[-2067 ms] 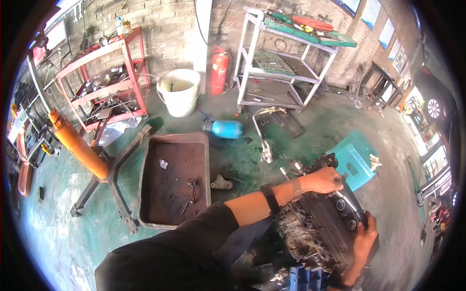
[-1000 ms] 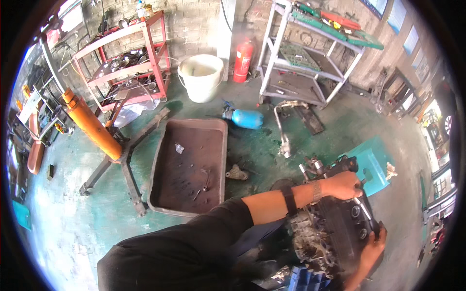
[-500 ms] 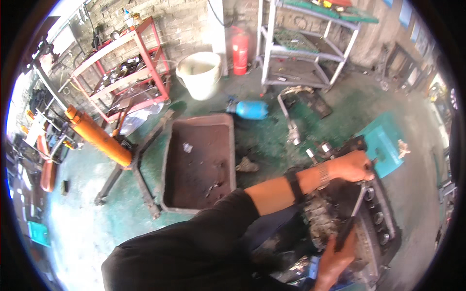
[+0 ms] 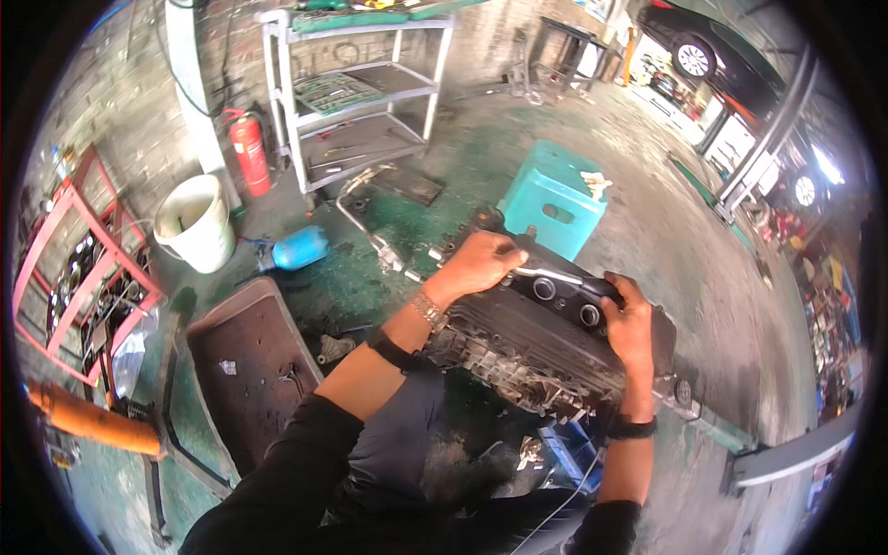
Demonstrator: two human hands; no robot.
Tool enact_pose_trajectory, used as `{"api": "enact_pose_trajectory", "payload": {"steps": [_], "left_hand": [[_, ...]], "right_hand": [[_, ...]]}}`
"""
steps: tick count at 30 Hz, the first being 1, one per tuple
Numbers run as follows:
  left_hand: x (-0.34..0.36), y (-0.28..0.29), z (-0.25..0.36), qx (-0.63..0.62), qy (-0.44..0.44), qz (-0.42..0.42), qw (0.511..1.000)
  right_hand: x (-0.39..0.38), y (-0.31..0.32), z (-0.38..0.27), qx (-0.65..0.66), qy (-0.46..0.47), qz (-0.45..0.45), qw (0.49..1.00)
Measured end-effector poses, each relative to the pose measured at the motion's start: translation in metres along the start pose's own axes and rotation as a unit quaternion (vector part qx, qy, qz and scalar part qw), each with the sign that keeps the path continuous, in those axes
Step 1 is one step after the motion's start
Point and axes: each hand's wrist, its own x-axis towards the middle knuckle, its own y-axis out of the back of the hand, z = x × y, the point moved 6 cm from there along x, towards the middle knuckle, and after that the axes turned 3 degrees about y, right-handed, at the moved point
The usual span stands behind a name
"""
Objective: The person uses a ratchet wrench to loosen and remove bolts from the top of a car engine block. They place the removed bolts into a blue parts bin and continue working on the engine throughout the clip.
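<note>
In front of me stands a dirty engine block with a dark cover (image 4: 527,319) whose top has several round holes. Lying across the cover's far edge is a ratchet wrench (image 4: 552,274), with a bright metal shaft and a black handle. My left hand (image 4: 481,264) is closed around its head end, at the cover's left corner; the fingers hide that end. My right hand (image 4: 630,319) is closed on the black handle, thumb near one of the holes. Rough metal fittings line the near side of the engine block.
Behind the engine block stands a turquoise plastic stool (image 4: 546,199) with a rag on it. To the left are a dark drip tray (image 4: 254,379), a blue bottle (image 4: 301,248), a white bucket (image 4: 196,225) and an orange jack (image 4: 92,421). A grey shelf cart (image 4: 361,92) stands farther back.
My view has swung to the right. My right hand has moved from the near end of the engine block up beside the cover's holes, and the wrench now lies flatter, pointing right.
</note>
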Motion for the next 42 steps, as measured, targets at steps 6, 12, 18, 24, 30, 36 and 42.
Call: {"api": "enact_pose_trajectory", "payload": {"steps": [6,12,18,24,30,36,42], "left_hand": [[-0.001,-0.003,-0.002,-0.059,0.027,-0.023,0.998],[-0.002,-0.004,-0.004,-0.077,0.030,-0.024,0.996],[-0.006,0.000,0.002,-0.089,0.014,-0.016,0.996],[-0.013,0.003,-0.001,-0.186,-0.003,0.001,0.983],[-0.007,-0.002,-0.013,-0.193,0.046,-0.042,0.979],[-0.002,0.002,-0.010,-0.076,0.051,-0.087,0.992],[0.008,-0.001,-0.014,-0.040,0.034,-0.130,0.990]], "right_hand": [[-0.039,-0.008,-0.034,-0.100,0.029,-0.030,0.994],[-0.036,-0.018,-0.057,-0.184,0.066,-0.005,0.981],[-0.036,-0.014,-0.059,-0.115,0.054,0.043,0.991],[-0.033,0.004,-0.058,-0.058,0.043,0.076,0.994],[-0.037,0.006,-0.044,0.005,-0.030,0.086,0.996],[-0.058,0.004,-0.034,0.038,-0.047,0.080,0.995],[-0.066,-0.001,-0.024,0.050,-0.074,0.085,0.992]]}}
